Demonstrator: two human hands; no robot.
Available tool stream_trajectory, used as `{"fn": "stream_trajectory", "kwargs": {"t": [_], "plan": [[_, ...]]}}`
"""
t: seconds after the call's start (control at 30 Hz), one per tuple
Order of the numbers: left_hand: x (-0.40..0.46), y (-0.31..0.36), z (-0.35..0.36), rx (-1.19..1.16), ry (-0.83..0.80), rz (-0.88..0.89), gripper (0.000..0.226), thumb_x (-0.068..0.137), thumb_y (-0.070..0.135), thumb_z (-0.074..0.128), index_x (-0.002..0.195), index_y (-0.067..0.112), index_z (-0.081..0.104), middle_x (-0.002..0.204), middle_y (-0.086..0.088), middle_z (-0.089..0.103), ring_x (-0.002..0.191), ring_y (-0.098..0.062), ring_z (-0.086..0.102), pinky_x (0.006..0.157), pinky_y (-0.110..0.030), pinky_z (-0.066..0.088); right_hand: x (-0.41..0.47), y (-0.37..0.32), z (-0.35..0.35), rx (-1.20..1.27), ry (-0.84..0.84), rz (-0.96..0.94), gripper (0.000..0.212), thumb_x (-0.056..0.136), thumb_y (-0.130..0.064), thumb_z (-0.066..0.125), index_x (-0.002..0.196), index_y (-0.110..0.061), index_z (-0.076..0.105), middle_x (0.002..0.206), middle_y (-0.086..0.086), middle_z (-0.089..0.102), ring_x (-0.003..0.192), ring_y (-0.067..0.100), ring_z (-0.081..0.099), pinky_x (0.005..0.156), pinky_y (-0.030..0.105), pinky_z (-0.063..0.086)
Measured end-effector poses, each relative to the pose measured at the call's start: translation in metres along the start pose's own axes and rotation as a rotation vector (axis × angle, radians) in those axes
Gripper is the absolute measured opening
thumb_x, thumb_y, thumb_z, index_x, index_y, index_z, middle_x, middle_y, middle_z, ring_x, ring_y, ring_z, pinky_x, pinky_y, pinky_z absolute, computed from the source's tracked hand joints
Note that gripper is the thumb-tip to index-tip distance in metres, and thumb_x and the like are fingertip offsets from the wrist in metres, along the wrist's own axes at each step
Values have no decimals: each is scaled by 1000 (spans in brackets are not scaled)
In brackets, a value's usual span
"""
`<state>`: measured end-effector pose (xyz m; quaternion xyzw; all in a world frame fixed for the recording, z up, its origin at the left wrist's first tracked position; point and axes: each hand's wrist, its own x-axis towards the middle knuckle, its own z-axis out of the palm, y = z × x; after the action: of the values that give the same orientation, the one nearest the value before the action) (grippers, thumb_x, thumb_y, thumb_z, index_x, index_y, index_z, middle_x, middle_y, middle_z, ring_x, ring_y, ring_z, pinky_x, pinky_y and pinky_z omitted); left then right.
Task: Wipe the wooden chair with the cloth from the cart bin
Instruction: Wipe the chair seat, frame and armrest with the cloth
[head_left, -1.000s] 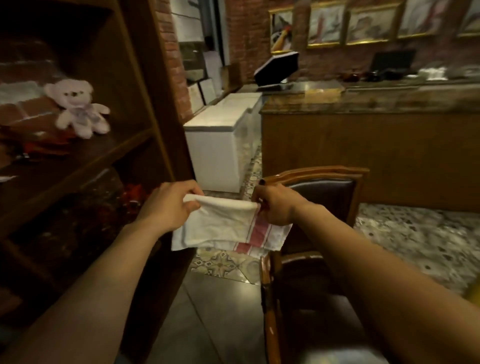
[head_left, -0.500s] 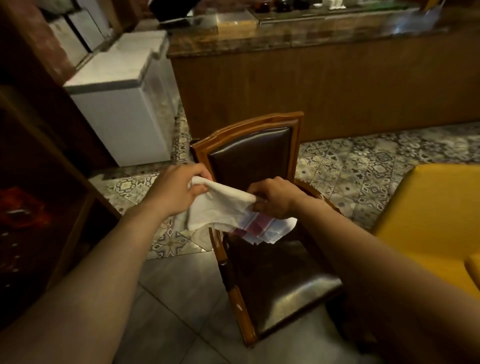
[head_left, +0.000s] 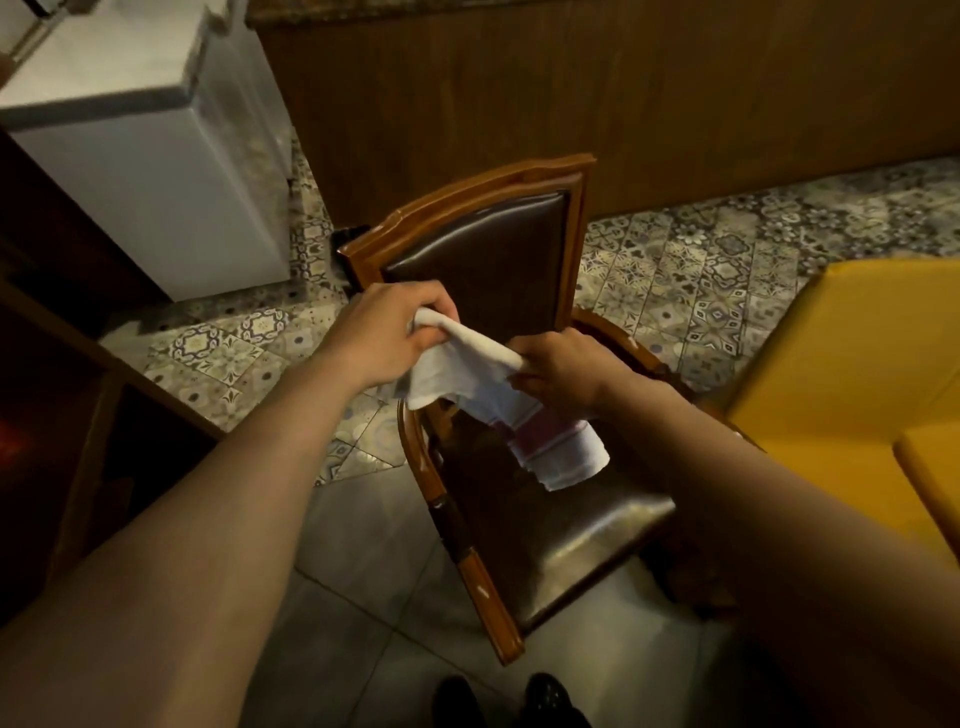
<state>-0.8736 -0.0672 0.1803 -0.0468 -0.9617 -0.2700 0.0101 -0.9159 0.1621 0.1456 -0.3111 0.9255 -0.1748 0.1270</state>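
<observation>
Head view, steeply down, seemingly close above chair

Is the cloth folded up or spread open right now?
Partly folded: the cloth is bunched between the left hand and right hand, its striped end hanging loose.

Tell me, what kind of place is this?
Probably a café or restaurant, though I can't be sure: a long wood-panelled counter, patterned floor tiles, a white chest freezer and a padded wooden chair.
</observation>
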Motion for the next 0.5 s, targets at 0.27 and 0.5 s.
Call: {"fn": "stream_trajectory", "kwargs": {"t": [0.27, 0.5], "plan": [[-21, -37, 69, -71, -48, -43, 17, 89, 22, 72, 96, 37, 66, 92, 16, 68, 88, -8, 63, 75, -40, 54, -7, 22, 60, 10, -57, 38, 23, 94, -23, 56, 115, -26, 64, 107, 8, 69, 95, 33, 62, 71, 32, 39], [-54, -74, 126, -162, -82, -66, 18, 89, 21, 72, 96, 37, 65, 93, 17, 68, 86, -6, 62, 71, -38, 54, -19, 25, 114, 11, -145, 128, 24, 98, -24, 55, 121, -28, 61, 91, 3, 64, 84, 25, 60, 68, 37, 46]]}}
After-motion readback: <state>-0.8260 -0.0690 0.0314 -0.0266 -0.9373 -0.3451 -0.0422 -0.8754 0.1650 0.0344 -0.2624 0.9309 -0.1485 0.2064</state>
